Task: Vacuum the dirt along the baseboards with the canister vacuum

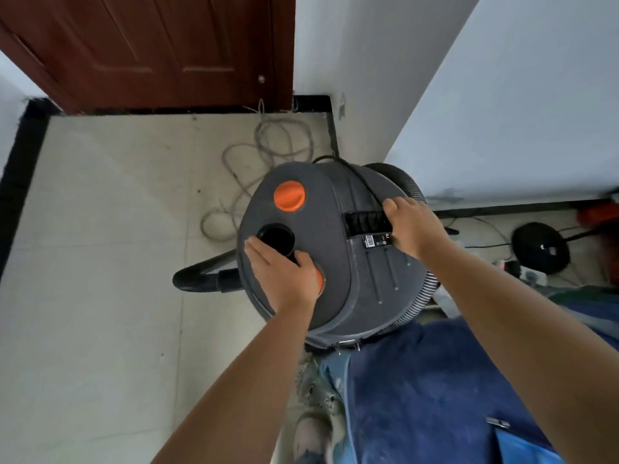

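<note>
Standing over the canister vacuum [335, 249], the person has both hands on its grey lid, and the job looks to be at the setup stage, before any cleaning along the walls. The left hand [284, 272] lies flat with straight fingers on the lid, its fingertips at the rim of the round black port [276, 237] and its heel covering part of an orange button [321, 281]. The right hand [412, 226] curls round the black carry handle [366, 222] on the far side of the lid from that port. A second orange knob [289, 196] sits on the lid beyond the port. The vacuum stands on the tiled floor near the corner of a white wall, with the black baseboard [20, 169] well apart from it and a ribbed hose [415, 192] looping behind its body.

I judge the next move calls for switching the machine on or shifting it, then taking up the hose and bringing its nozzle to the baseboard. A loose grey cable [268, 152] coiled beyond the vacuum could snag.

A small barcode label [368, 240] sits just beside the handle; its print is too small to read, and no brand shows.
</note>
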